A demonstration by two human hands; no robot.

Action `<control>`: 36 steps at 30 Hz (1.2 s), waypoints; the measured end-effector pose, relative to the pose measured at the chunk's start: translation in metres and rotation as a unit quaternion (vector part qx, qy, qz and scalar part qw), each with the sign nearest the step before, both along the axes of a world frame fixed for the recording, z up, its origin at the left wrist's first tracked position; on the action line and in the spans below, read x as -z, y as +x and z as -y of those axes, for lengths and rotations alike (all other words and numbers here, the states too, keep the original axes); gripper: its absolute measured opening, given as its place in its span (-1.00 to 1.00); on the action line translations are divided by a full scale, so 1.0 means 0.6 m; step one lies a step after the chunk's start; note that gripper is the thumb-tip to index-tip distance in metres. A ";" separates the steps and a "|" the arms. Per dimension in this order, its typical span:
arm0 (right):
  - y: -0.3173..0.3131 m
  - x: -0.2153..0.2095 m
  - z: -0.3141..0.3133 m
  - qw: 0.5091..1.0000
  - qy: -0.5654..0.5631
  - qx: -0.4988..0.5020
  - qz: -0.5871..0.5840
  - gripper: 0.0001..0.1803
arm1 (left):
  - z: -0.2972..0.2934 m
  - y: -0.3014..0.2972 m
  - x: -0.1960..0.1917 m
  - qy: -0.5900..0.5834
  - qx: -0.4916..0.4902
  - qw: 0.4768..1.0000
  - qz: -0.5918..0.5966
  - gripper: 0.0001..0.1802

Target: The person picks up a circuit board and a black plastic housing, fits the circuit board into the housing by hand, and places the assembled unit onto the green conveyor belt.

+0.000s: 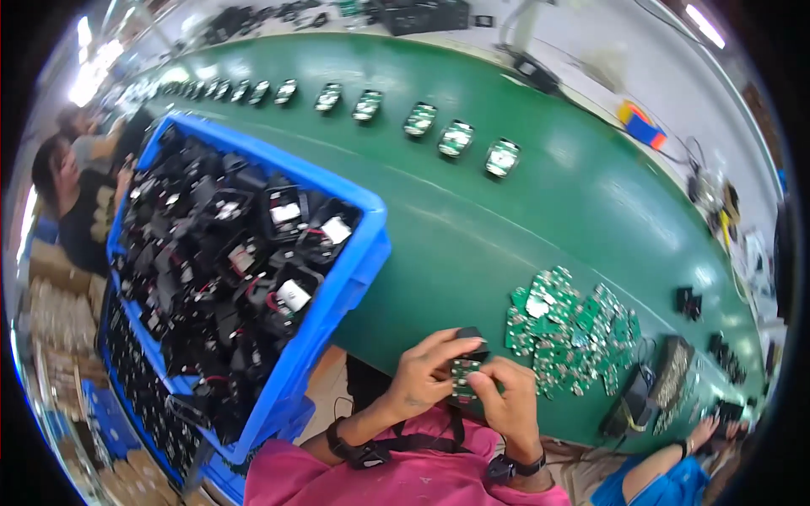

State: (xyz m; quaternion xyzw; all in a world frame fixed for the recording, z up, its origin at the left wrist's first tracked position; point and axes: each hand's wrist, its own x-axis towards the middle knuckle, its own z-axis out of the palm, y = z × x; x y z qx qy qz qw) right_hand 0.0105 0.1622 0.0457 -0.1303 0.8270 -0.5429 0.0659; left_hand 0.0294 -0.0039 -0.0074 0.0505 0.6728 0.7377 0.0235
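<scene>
The left hand (422,377) curls its fingers round a black housing (472,339); the right hand (508,396) grips the green circuit board (464,375) against it. I'd judge the board is being seated, though fingers obscure the fit; even thumb pressure seems needed next. Beyond lie loose boards (582,325), a blue bin (371,207), then a row of units (419,119).
</scene>
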 end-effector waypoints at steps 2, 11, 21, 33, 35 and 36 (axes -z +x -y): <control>0.004 -0.001 0.009 0.998 0.040 -0.003 -0.039 -0.82 | 0.006 -0.008 -0.011 -0.148 -0.041 0.984 -0.092 -0.44; 0.007 -0.022 0.041 0.991 0.127 0.021 0.021 -0.64 | -0.001 -0.028 0.016 -0.098 -0.079 0.984 -0.127 -0.32; -0.022 -0.005 0.066 0.970 0.239 -0.010 -0.037 -0.64 | 0.042 -0.025 -0.011 0.082 -0.020 0.996 0.042 -0.27; -0.028 -0.006 0.062 0.971 0.172 -0.159 0.043 -0.78 | 0.060 -0.017 0.030 -0.015 -0.052 0.996 -0.064 -0.33; -0.026 -0.010 0.084 0.982 0.135 -0.118 0.053 -0.72 | 0.057 -0.014 0.034 -0.070 -0.067 0.993 -0.064 -0.33; -0.028 -0.005 0.103 0.990 0.088 -0.100 0.046 -0.66 | 0.061 -0.007 0.033 -0.077 -0.118 0.987 -0.084 -0.34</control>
